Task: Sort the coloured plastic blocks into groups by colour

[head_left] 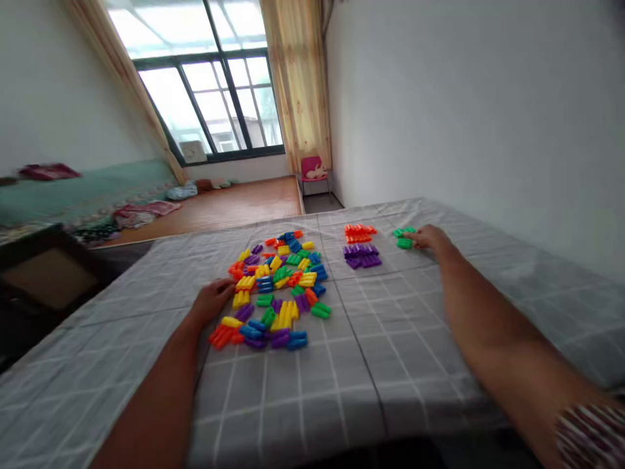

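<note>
A mixed pile of plastic building pieces in yellow, orange, blue, green and purple lies on the checked cloth. My left hand rests at the pile's left edge, fingers stretched towards the yellow and orange pieces, and appears to hold nothing. Off to the right, my right hand has its fingertips closed on a green plastic piece, low over the cloth. Another green piece lies right beside it. Between the pile and this hand are a group of orange pieces and, nearer me, a group of purple pieces.
The grey checked cloth covers the surface under the pieces. A white wall runs along the right. Beyond stand a pink chair and a wooden platform below the window. A dark-framed object stands at left.
</note>
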`<state>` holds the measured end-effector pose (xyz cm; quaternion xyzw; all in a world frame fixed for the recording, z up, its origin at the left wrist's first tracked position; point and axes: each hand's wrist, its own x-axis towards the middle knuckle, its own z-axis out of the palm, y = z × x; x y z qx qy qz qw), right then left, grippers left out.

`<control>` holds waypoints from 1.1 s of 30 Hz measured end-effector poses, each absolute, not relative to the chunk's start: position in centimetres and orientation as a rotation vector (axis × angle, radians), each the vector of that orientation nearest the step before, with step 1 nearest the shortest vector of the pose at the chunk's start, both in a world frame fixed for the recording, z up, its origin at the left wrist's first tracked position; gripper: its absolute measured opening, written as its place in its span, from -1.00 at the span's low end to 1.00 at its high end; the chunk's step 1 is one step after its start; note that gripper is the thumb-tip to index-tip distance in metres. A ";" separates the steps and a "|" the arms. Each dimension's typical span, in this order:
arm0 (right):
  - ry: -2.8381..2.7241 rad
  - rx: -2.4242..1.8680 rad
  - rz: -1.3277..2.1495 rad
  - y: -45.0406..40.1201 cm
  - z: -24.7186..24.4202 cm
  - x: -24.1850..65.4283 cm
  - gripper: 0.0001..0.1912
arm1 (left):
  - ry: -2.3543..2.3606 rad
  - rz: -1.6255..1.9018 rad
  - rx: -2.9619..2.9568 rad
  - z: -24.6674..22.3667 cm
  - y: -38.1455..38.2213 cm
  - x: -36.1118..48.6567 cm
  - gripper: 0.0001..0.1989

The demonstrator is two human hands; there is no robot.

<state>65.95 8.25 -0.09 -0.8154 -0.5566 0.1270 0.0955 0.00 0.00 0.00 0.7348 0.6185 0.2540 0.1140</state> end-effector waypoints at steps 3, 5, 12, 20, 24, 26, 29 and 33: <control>-1.615 -2.196 0.256 7.7 0.1 66.2 -0.55 | 1.827 0.732 2.155 0.0 0.1 0.0 -0.46; -1.658 -2.051 0.338 7.4 0.0 66.2 -0.60 | 1.829 0.733 2.162 0.1 0.1 0.0 -0.47; -1.734 -2.039 0.517 7.4 -1.1 66.0 -0.63 | 1.825 0.742 2.174 0.1 0.1 -0.1 -0.47; -1.652 -2.203 0.276 7.7 -1.7 65.3 -0.51 | 1.819 0.761 2.155 -0.5 0.5 -0.5 -0.47; -1.658 -2.201 0.136 7.0 -0.7 64.5 -0.51 | 1.798 0.793 2.157 -0.5 0.4 -0.3 -0.50; -1.596 -2.161 -0.063 6.8 0.6 63.3 -0.52 | 1.788 0.806 2.155 -0.5 0.2 -0.1 -0.52; -1.636 -1.885 -0.244 6.6 3.1 59.1 -0.60 | 1.777 0.829 2.150 -0.6 0.1 0.0 -0.56; -2.087 -1.441 0.129 5.6 5.1 49.8 -0.59 | 1.753 0.853 2.171 -0.9 0.2 -0.1 -0.61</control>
